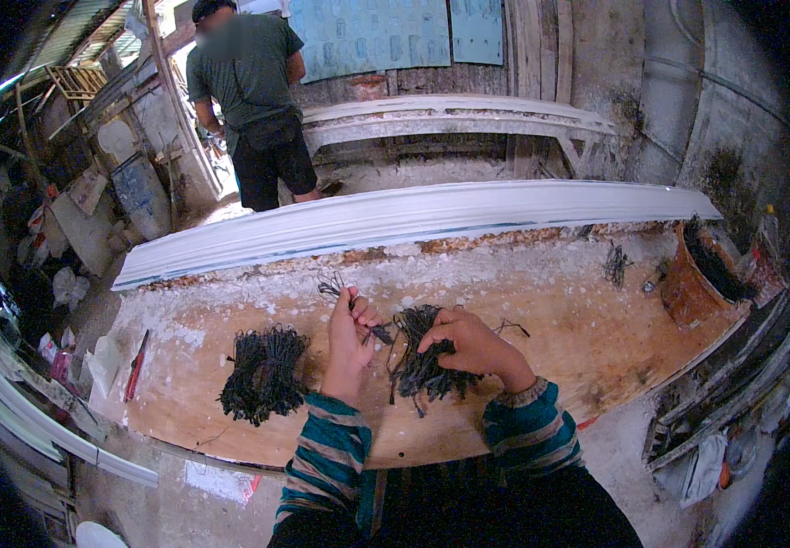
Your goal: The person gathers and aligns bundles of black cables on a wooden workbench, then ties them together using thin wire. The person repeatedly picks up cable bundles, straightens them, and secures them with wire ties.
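Observation:
My left hand (349,342) is closed around a small bunch of thin black cord (330,285), whose looped ends stick out above the fingers and whose tail hangs by the wrist. To its right lies a loose heap of black cords (420,376). Over that heap my right hand (477,345) has its fingers curled in, pinching at the strands; the exact strands are hidden under the fingers. A second, neater pile of looped black cords (264,373) rests left of my left forearm, touched by neither hand.
The cords lie on a paint-spotted wooden tabletop (340,437). A red-handled tool (137,365) sits at its left end. A brown bucket (687,283) with black cords stands at right. Long white moulding (413,215) borders the far edge; a person (249,91) stands beyond.

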A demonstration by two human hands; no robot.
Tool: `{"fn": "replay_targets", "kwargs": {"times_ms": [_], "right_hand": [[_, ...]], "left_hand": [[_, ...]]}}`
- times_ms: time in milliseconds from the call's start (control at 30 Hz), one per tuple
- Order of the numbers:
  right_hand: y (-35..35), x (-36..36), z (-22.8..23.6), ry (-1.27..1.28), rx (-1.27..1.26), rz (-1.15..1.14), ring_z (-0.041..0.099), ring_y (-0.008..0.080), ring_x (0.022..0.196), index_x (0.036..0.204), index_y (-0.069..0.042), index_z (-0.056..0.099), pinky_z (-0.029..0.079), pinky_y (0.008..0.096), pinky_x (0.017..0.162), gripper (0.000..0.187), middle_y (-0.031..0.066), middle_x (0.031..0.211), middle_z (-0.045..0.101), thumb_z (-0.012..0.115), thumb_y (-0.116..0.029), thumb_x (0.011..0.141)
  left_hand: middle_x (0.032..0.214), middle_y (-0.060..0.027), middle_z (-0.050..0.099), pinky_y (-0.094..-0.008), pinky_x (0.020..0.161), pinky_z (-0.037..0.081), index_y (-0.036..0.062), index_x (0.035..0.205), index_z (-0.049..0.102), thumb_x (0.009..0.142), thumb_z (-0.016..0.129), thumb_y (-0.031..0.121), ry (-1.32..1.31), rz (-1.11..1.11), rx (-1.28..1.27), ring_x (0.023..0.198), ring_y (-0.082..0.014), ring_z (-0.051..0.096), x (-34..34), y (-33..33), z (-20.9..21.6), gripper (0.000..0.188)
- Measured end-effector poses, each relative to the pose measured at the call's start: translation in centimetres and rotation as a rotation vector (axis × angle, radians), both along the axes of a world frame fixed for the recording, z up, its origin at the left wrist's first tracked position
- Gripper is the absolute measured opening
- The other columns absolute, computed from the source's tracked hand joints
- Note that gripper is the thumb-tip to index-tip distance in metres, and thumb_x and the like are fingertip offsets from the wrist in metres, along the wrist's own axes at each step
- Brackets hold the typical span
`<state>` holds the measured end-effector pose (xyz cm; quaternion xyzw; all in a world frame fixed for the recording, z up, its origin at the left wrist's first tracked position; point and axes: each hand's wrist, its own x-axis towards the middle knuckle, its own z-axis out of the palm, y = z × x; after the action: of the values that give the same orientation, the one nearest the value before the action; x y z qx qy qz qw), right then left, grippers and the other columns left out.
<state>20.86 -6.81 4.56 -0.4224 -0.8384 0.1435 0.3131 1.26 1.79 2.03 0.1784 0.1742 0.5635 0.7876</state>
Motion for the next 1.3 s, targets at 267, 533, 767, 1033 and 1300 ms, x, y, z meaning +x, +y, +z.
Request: {"fn": "replay_targets", "kwargs": {"times_ms": [267,533,767,1033,1300], "right_hand": [[0.1,0.4,0.4,0.085,-0.017,-0.109,0.056,0.0246,0.076,0.077,-0.012,0.067,0.043,0.0359,0.067,0.011,0.0053,0.072,0.06,0.066,-0.008,0.066],[-0.5,-0.8,1.6,0.163,0.532,-0.446,0.055,0.0199,0.081,0.08,-0.015,0.067,0.035,0.0373,0.08,0.017,0.0004,0.078,0.061,0.066,-0.006,0.066],[-1.1,-2.0,1.5,0.1,0.567,-0.436,0.054,0.0201,0.089,0.09,-0.016,0.067,0.032,0.0394,0.084,0.025,-0.0012,0.086,0.062,0.065,-0.007,0.066],[-1.2,-2.7,1.1,0.146,0.488,-0.459,0.052,0.0216,0.093,0.101,-0.014,0.065,0.029,0.0396,0.088,0.031,0.0013,0.091,0.062,0.064,-0.012,0.07],[-1.4,-2.8,1.2,0.115,0.48,-0.466,0.05,0.0227,0.098,0.105,-0.014,0.063,0.028,0.0404,0.089,0.037,0.0022,0.095,0.06,0.065,-0.013,0.068]], "left_hand": [[0.055,0.0051,0.031,-0.0223,0.045,0.031,0.0114,0.088,0.05,0.093,0.044,0.037,0.093,-0.133,0.083,0.046,-0.0061,0.032,0.2,-0.6,0.1,0.026],[0.058,0.006,0.032,-0.0186,0.043,0.03,0.0102,0.092,0.05,0.093,0.044,0.037,0.303,-0.452,0.112,0.045,-0.0047,0.032,2.1,-3.3,1.4,0.027],[0.061,0.0058,0.035,-0.0186,0.043,0.029,0.0111,0.092,0.049,0.091,0.043,0.046,0.362,-0.509,0.102,0.048,-0.0048,0.032,3.0,-4.5,1.5,0.035],[0.07,0.0037,0.043,-0.0204,0.051,0.033,0.0098,0.092,0.051,0.088,0.045,0.048,0.578,-0.432,0.265,0.06,-0.0066,0.039,3.3,-5.4,1.7,0.039],[0.072,0.0026,0.047,-0.0198,0.053,0.034,0.0088,0.093,0.054,0.088,0.046,0.049,0.576,-0.43,0.293,0.061,-0.0069,0.04,3.2,-5.4,1.6,0.041]]}}
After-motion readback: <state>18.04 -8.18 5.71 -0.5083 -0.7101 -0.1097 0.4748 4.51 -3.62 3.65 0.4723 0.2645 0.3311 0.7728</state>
